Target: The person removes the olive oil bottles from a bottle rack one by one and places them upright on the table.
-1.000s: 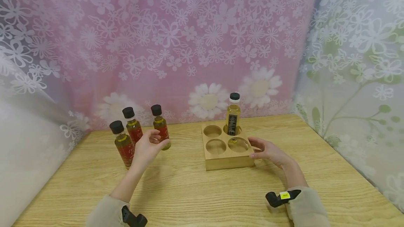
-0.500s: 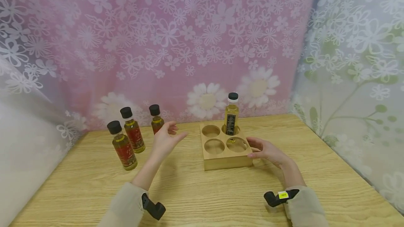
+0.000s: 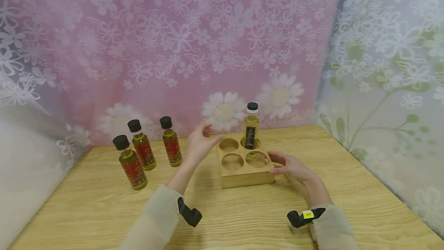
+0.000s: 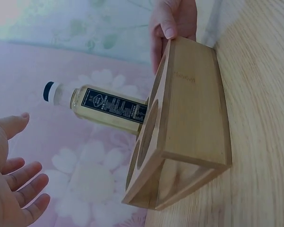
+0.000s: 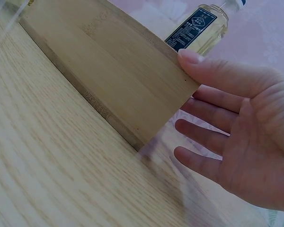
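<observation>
A wooden bottle holder with round holes in its top stands on the table. In its back right hole sits a bottle of pale yellow oil, with a dark label and black cap. My left hand hovers just left of the holder, holding nothing, fingers loosely bent and thumb toward it. My right hand holds the holder's front right corner, the thumb on the edge and the fingers round the side. Left of my left hand stand three red-labelled oil bottles: a front one, a middle one and a right one.
The light wood table runs back to a pink flowered curtain. A white and green flowered curtain hangs along the right side, and a pale one on the left.
My left hand has moved right, away from the red-labelled bottles to the holder's left edge, with nothing in it. My right hand stays at the holder's corner. The view has shifted slightly.
</observation>
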The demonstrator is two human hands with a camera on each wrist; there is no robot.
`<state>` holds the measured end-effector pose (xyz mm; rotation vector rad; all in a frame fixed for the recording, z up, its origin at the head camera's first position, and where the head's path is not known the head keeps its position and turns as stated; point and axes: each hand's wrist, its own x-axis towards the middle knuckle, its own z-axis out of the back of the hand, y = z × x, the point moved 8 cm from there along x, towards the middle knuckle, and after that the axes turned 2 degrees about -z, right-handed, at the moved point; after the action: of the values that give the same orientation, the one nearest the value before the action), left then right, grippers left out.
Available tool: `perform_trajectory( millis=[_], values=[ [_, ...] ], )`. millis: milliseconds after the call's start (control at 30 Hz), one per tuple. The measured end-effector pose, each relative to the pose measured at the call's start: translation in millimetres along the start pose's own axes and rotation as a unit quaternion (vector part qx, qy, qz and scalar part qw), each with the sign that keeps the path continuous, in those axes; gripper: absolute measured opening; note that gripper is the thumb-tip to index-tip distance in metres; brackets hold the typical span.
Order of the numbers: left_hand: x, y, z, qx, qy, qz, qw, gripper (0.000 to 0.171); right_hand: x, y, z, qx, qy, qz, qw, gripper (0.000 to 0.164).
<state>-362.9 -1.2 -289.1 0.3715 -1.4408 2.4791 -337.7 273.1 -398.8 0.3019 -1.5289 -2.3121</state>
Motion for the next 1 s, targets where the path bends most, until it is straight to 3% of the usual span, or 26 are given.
perform_trajectory(
  millis=[333,733,1000],
  values=[
    [19.9,-15.5,-29.3,-0.016,0.007,-0.014,0.9997,0.061,-0.4,2.2,4.5,-0.007,-0.012,-0.001,1.000,0.077],
    [36.1,-26.3,-69.3,-0.066,0.048,-0.017,0.9965,0.064,1.1,0.7,1.5,0.011,-0.009,0.002,1.000,0.077],
    [39.2,-36.6,-89.8,-0.014,0.068,-0.027,0.9973,0.073,-0.9,-2.6,-0.6,-0.003,-0.010,-0.001,1.000,0.076]
  ],
)
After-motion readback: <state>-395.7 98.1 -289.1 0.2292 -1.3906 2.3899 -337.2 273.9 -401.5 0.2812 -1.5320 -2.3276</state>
